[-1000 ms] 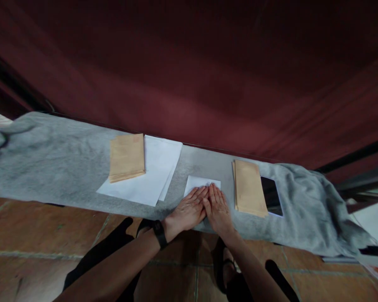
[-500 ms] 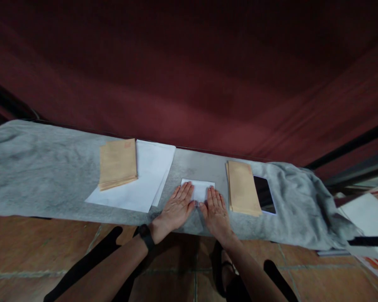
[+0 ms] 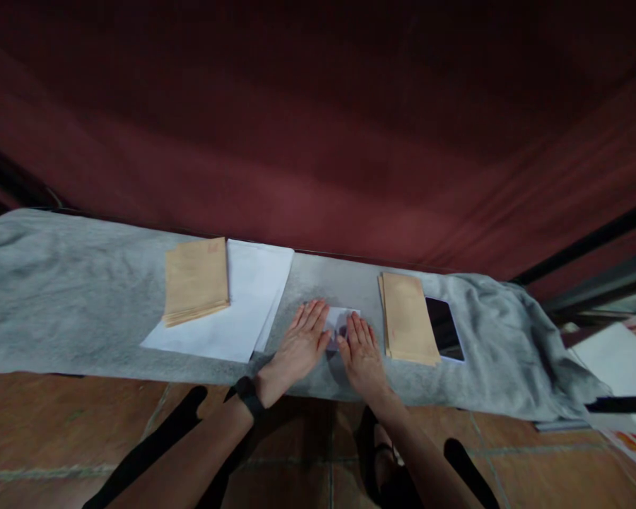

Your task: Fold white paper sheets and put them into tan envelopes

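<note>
A small folded white sheet of paper (image 3: 340, 319) lies on the grey cloth in front of me. My left hand (image 3: 300, 342) rests flat over its left side, fingers stretched out. On its right side lies my right hand (image 3: 364, 353), palm down with the fingers straight. Part of the paper is hidden under both hands. Left of them are larger white sheets (image 3: 259, 283), partly covered by a stack of brown envelopes (image 3: 197, 277). More brown envelopes (image 3: 410, 318) lie to the right of my right hand.
A phone (image 3: 445, 329) with a dark screen lies beside the right-hand envelopes. Grey cloth (image 3: 85, 297) covers the long narrow surface, bunched at its right end. A dark red fabric wall (image 3: 318, 141) rises behind. White papers (image 3: 615, 357) are at the far right.
My left hand has shifted slightly up over the paper, hiding more of its left part. The right hand stays nearly in place, a little lower. A darker shadow falls across the paper.
</note>
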`<state>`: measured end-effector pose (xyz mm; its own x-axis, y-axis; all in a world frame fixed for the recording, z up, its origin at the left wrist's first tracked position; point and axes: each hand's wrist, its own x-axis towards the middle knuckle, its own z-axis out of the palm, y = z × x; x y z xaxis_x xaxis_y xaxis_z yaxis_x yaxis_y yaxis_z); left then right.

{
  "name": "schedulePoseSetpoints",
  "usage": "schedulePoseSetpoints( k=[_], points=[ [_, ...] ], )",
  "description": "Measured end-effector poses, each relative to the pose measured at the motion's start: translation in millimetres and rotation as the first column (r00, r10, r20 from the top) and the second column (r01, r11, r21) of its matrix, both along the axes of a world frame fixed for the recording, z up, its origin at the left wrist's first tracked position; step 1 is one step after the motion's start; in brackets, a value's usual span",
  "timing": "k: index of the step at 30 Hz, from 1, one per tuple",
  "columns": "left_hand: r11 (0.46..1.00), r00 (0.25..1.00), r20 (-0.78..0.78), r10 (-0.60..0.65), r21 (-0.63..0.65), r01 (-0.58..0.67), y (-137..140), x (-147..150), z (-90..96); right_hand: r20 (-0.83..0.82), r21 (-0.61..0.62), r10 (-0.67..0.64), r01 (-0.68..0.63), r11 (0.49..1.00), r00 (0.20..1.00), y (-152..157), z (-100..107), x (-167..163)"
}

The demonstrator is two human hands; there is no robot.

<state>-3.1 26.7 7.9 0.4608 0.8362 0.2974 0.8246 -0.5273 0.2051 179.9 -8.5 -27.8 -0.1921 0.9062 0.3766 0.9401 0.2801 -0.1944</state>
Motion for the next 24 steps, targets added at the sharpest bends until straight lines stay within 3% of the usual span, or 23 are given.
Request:
schedulePoseSetpoints(
  k=[10, 16, 24],
  points=[
    [0.999, 0.996, -0.084, 0.032, -0.032, -0.035, 7.7, 12.8, -19.4, 0.045, 0.029, -0.040, 0.039, 0.999, 0.998, 5.7, -4.9, -5.2],
    [0.988, 0.985, -0.082, 0.149, -0.030, -0.152, 6.2, -1.5, -16.3, 0.055, 0.033, -0.072, 0.070, 0.997, 0.996, 0.2, -6.4, 7.4],
    [0.986, 0.983, -0.082, 0.163, -0.034, -0.166, 20.3, -12.4, -3.4, 0.058, 0.042, -0.099, 0.097, 0.994, 0.993, -4.6, -5.6, 9.0]
  ],
)
